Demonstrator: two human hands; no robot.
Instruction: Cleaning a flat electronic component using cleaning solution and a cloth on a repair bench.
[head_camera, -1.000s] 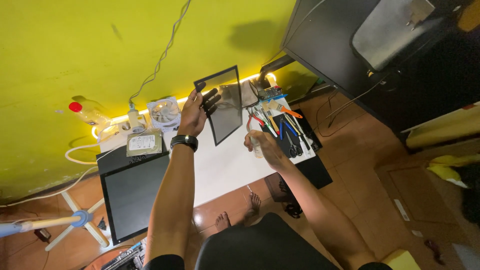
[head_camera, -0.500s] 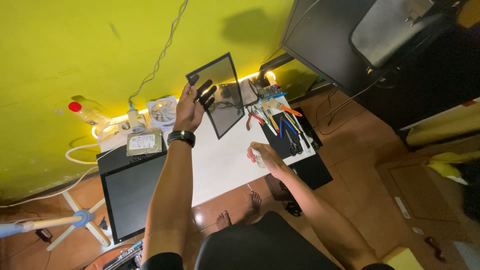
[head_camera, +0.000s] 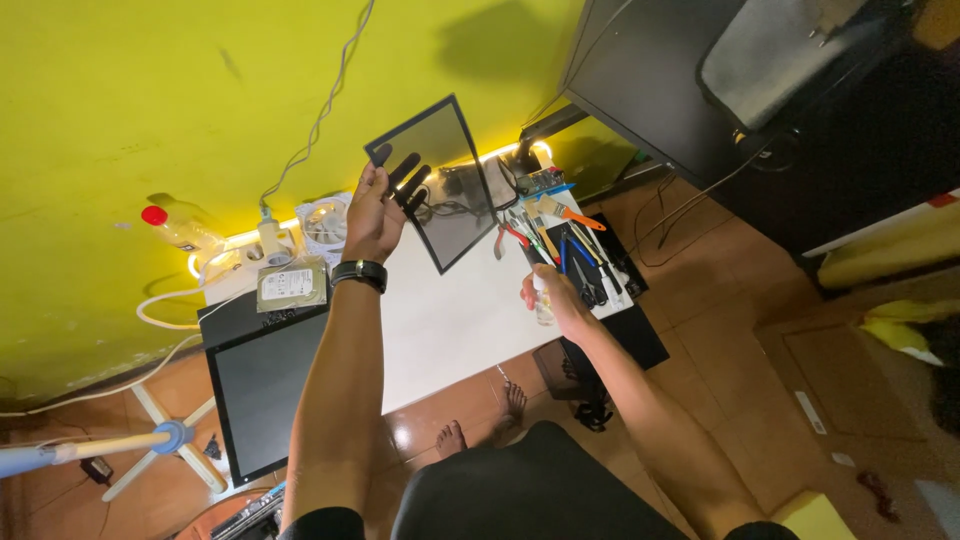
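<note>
Left hand (head_camera: 375, 215) holds one thin dark translucent panel (head_camera: 440, 180) up off the white table (head_camera: 450, 320), pinched at the panel's left edge, thumb on the near face, fingers showing dark through it from behind. Panel is tilted, one corner pointing up at the yellow wall (head_camera: 150, 100), lower corner hanging just above the table's far half. Black wristwatch (head_camera: 359, 272) on that wrist. Right hand (head_camera: 555, 300) is wrapped around one small clear bottle (head_camera: 541, 300), over the table's right edge, well apart from the panel. Room: the table's middle is bare white between the two forearms; clutter sits only along the table's borders. Far right end of the table: a black mat (head_camera: 590, 265) with a bunch of hand tools, including red-handled pliers (head_camera: 505, 238) and an orange-handled one (head_camera: 580, 215), too crowded to count. Far left end: one small white fan (head_camera: 325, 220), one bare hard drive (head_camera: 291, 285), one red-capped bottle (head_camera: 175, 225). Left of the table: one dark flat screen (head_camera: 260, 385) lying face up, butted against the table edge. Two bare feet (head_camera: 480, 420) below the near edge.
</note>
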